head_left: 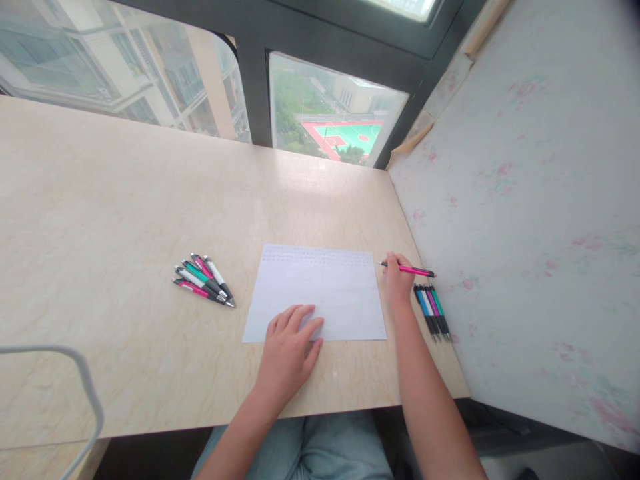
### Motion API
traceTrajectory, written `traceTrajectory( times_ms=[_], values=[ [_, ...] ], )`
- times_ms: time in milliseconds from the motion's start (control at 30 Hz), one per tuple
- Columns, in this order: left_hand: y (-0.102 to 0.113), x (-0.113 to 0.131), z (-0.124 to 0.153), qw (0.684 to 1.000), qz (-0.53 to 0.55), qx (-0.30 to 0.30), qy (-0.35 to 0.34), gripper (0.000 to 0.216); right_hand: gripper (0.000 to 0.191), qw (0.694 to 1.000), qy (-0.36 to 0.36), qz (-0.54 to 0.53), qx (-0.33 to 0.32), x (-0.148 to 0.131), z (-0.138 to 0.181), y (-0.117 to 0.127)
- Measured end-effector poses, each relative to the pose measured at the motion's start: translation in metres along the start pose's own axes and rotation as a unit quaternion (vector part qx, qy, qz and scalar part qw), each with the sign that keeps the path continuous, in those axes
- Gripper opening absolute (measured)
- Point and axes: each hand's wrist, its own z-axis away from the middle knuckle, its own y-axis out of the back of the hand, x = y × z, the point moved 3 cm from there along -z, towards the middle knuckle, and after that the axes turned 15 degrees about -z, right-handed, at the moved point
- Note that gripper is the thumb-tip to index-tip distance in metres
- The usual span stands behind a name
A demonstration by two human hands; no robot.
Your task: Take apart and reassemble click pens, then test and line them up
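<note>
A white sheet of paper (320, 293) lies on the table, with rows of small handwriting along its top edge. My left hand (290, 343) rests open on the sheet's lower edge, fingers spread. Just beyond the paper's right edge, my right hand (399, 277) grips a pink pen (417, 271); its tip points left, near the end of the written lines. To the right of that hand, several pens (432, 312) in blue, white, purple and green lie side by side. On the left, a fanned pile of pens (204, 280) in pink, green and white lies apart from both hands.
The marbled beige table (125, 220) meets a flower-papered wall (525, 233) on the right. At the back stands a dark window frame (257, 93). A grey cable (90, 387) curves across the lower left corner. The table's front edge runs above my lap.
</note>
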Motion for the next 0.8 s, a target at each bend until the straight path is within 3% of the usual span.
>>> traceTrajectory(
  times_ms=[133,300,433,700,800],
  values=[
    [0.001,0.0,0.001,1.0,-0.002,0.001,-0.002,0.029,0.049,0.996,-0.028,-0.085,0.019,0.0,0.004,0.005],
    [0.001,0.001,0.002,1.0,-0.003,0.005,-0.01,0.03,0.04,0.988,-0.045,-0.148,0.025,-0.009,0.03,0.015],
    [0.0,0.001,0.004,1.0,-0.008,0.016,-0.018,0.03,0.059,0.973,-0.082,-0.213,0.026,-0.018,0.063,0.026],
    [0.002,0.002,0.006,0.999,-0.012,0.038,-0.027,0.029,0.071,0.97,-0.099,-0.222,0.031,-0.026,0.086,0.03],
    [0.003,0.003,0.007,0.998,-0.016,0.048,-0.031,0.029,0.069,0.973,-0.122,-0.198,-0.012,-0.031,0.092,0.026]
  ],
)
